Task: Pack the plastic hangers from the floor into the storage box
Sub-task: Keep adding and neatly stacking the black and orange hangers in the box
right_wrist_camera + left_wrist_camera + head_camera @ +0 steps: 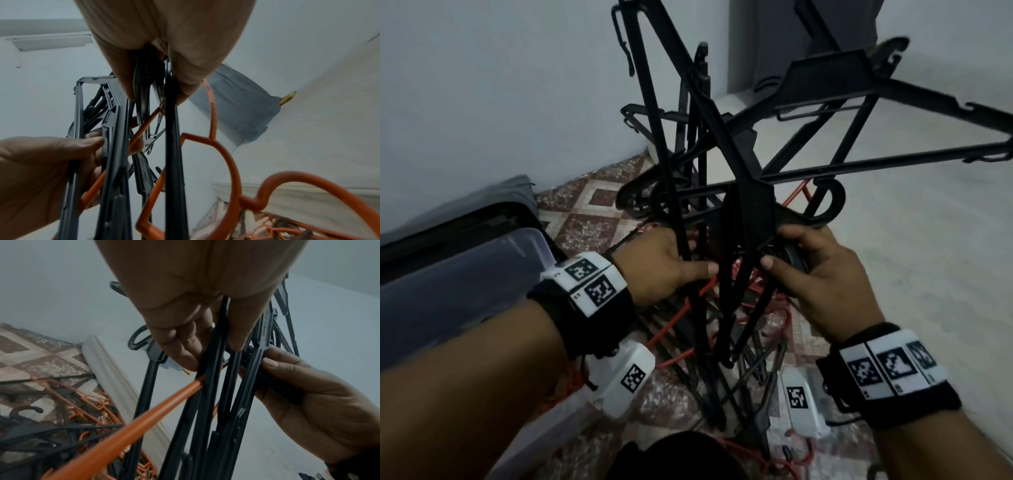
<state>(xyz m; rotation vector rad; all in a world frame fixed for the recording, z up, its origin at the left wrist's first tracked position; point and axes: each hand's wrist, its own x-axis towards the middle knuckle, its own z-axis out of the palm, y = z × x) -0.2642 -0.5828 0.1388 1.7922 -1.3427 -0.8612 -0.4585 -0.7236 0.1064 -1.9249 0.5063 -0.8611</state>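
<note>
A tangled bunch of black plastic hangers (736, 192) stands lifted above the patterned floor, with orange hangers (688, 305) caught among them. My left hand (664, 263) grips several black bars from the left, thumb pressed across them; the left wrist view shows the same black hangers (218, 386) between the fingers (185, 353) and an orange hanger bar (144, 415) crossing them. My right hand (822, 274) grips the hooks and necks of the bunch from the right; the right wrist view shows black hangers (172, 146) pinched in it and orange hangers (226, 162) dangling. The clear storage box (465, 284) lies at the left.
More black and orange hangers (61, 426) lie heaped on the patterned carpet (592, 219) below my hands. A white wall (500, 85) rises at the left, a white mattress or sheet (911, 257) at the right, and a dark open case (448, 226) lies behind the box.
</note>
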